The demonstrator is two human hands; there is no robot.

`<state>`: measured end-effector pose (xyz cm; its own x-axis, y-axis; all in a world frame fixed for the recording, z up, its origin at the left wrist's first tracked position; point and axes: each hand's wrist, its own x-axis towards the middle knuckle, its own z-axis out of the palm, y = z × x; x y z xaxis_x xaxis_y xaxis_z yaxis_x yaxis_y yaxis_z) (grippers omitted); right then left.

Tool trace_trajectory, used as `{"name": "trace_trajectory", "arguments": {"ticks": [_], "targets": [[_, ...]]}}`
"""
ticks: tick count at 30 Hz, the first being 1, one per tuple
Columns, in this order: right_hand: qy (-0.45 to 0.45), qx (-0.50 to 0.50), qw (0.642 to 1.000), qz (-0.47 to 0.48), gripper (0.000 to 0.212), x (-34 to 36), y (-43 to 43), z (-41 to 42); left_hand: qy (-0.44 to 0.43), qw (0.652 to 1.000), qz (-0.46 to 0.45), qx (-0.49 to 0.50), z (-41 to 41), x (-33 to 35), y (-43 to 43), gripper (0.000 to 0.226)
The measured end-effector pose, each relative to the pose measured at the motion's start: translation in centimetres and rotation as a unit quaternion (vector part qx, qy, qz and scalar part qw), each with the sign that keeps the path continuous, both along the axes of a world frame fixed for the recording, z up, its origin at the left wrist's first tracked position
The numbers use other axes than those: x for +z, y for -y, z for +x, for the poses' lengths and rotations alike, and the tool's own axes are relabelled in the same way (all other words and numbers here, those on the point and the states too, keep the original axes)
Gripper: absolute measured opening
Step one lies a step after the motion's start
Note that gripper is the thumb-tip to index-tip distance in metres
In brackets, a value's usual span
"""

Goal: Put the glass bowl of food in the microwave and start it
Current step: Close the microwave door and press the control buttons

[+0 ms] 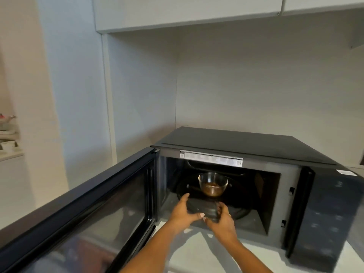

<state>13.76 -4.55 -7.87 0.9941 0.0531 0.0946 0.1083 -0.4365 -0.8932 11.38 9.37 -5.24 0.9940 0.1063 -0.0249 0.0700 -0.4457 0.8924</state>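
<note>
The glass bowl [213,183], with brown food in its bottom, stands upright deep inside the open black microwave [246,143], over the round turntable [239,213]. In front of the bowl, at the cavity's mouth, my left hand [182,212] and my right hand [223,220] clasp a dark, see-through round object [203,209] from either side. What that object is I cannot tell. Neither hand touches the bowl.
The microwave door [88,209] swings wide open to the left, toward me. The dark control panel [325,213] is on the microwave's right side. A pale countertop [197,253] lies below my forearms. Wall cabinets [177,12] hang overhead. Dishes [7,144] sit on a counter at far left.
</note>
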Motion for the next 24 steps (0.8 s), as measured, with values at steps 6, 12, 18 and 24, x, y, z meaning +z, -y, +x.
{"name": "trace_trajectory", "arguments": {"ticks": [6,12,18,24], "targets": [[-0.009,0.089,0.996,-0.008,0.073,-1.7,-4.1,-9.5,0.058,0.964,0.258,-0.017,-7.0,3.0,0.3,0.085],[0.015,0.207,0.978,0.003,0.078,-0.9,-8.2,-19.5,0.079,0.931,0.355,0.027,-14.1,6.1,-1.8,0.08],[0.071,0.285,0.955,0.035,0.057,0.5,-11.4,-28.1,0.127,0.867,0.476,0.079,-20.6,9.7,-3.1,0.076],[0.126,0.317,0.937,0.072,0.06,2.7,-12.8,-33.3,0.122,0.793,0.576,0.158,-25.2,12.8,-4.6,0.077]]}}
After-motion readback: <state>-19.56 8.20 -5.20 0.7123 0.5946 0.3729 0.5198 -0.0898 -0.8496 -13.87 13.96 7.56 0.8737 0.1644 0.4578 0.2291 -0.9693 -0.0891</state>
